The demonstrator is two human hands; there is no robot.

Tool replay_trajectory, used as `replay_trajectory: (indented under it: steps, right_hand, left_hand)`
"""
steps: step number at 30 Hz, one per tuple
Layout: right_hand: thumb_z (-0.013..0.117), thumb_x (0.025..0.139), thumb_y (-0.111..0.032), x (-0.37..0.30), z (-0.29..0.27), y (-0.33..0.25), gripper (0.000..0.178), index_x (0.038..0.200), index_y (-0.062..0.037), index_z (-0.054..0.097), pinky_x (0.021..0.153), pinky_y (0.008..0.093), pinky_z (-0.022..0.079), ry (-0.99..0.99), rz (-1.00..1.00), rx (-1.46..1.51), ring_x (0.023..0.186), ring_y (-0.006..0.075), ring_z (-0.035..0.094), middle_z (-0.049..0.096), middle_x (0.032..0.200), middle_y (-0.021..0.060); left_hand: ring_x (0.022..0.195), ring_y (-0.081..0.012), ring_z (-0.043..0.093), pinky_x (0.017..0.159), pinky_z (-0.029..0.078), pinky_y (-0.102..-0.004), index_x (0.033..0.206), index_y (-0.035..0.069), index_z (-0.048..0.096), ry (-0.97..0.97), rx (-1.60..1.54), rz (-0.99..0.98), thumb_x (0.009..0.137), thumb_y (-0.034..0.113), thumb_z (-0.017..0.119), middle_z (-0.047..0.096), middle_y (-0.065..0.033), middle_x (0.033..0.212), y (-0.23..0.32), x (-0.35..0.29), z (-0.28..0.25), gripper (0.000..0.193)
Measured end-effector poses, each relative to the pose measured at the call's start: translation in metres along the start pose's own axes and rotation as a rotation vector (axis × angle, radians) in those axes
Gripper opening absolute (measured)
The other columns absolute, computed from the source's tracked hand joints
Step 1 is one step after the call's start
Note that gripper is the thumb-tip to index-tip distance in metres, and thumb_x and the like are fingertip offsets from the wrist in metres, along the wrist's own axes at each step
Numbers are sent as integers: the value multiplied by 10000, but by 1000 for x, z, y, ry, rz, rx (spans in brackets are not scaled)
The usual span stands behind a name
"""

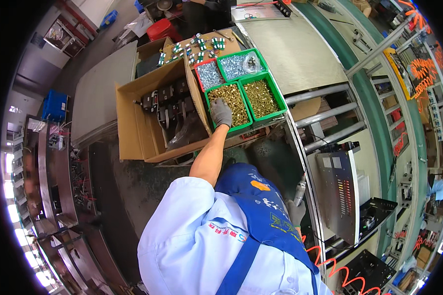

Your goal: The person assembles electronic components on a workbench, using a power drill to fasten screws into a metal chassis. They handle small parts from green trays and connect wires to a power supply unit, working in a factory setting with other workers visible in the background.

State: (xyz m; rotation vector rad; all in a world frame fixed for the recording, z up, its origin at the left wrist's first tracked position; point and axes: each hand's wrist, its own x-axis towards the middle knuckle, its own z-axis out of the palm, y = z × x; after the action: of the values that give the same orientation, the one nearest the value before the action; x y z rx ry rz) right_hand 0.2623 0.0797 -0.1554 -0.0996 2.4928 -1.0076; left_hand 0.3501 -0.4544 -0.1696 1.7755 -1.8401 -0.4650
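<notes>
Our gloved left hand [221, 112] cupped, digging into brass screws in green bin [231, 104], frame centre-top; right hand [296, 210] grips silver driver [300, 191]; brown carton [155, 118] left.

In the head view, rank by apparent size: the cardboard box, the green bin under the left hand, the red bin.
1. cardboard box
2. green bin of brass screws, under the gloved left hand
3. red bin, though it sits farther away

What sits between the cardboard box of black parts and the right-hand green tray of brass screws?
In the head view, the left green tray of brass screws, with the gloved left hand in it.
</notes>
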Motion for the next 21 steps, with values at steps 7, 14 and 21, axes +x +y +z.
replay_trajectory:
  steps: [7, 14, 21]
  right_hand:
    - [763, 787, -236, -4, -18, -72, 337, 984, 20, 666, 721, 413, 531, -113, -171, -96, 727, 235, 670, 696, 802, 157]
    - [789, 784, -229, -21, -17, -167, 424, 1093, 38, 676, 748, 363, 543, -379, -270, -64, 791, 187, 675, 720, 876, 164]
    - [790, 785, -237, -37, -11, -191, 405, 1064, 30, 669, 741, 358, 531, -441, -235, -31, 787, 165, 643, 700, 870, 131]
  left_hand:
    - [898, -384, 662, 827, 532, -503, 1082, 53, 680, -113, -370, 160, 1019, 248, 572, 692, -178, 1000, 27, -44, -37, 232]
    - [641, -81, 561, 554, 453, -228, 1168, 32, 698, -1047, -869, -170, 1072, 215, 552, 643, -18, 819, 89, -157, -83, 252]
    - [580, -62, 498, 515, 398, -245, 989, 41, 689, -1150, -889, -236, 1061, 288, 608, 572, 20, 699, 90, -160, -88, 271]
